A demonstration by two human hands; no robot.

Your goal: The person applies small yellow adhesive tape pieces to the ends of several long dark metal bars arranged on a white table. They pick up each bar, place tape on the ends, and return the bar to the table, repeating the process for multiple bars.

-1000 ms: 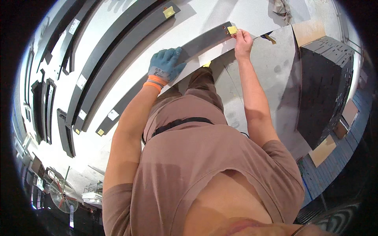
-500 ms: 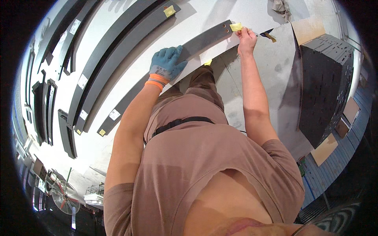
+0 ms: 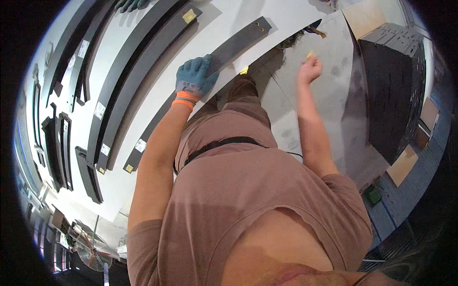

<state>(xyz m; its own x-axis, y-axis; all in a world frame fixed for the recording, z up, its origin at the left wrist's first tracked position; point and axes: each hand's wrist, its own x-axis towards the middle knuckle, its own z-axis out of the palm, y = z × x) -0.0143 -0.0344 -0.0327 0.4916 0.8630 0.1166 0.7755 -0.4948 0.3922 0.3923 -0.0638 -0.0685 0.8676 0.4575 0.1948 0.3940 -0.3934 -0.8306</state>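
Observation:
My left hand (image 3: 194, 78), in a blue glove with an orange cuff, lies across a dark grey curved bar (image 3: 241, 42). Its thumb is on the near side of the bar and its fingers on the far side. Two small holes show at the bar's far right end; a white label (image 3: 140, 145) and a small yellow tape piece (image 3: 129, 168) mark its lower left end. Bare and slightly blurred, my right hand (image 3: 311, 69) is closed out past the table's edge. A bit of yellow tape (image 3: 309, 54) sticks out of its fingers.
Longer dark curved bars (image 3: 143, 62) with labels and yellow tape lie on the white table (image 3: 224, 24) to the left. Another yellow tape piece (image 3: 244, 70) hangs at the table's near edge. A large dark stack (image 3: 393, 90) stands at right. Another gloved hand (image 3: 130, 5) shows at the top.
The yellow tape has come off the bar's right end, leaving that end bare. My right hand has drawn away to the right and nearer with it. A gloved hand has appeared at the top.

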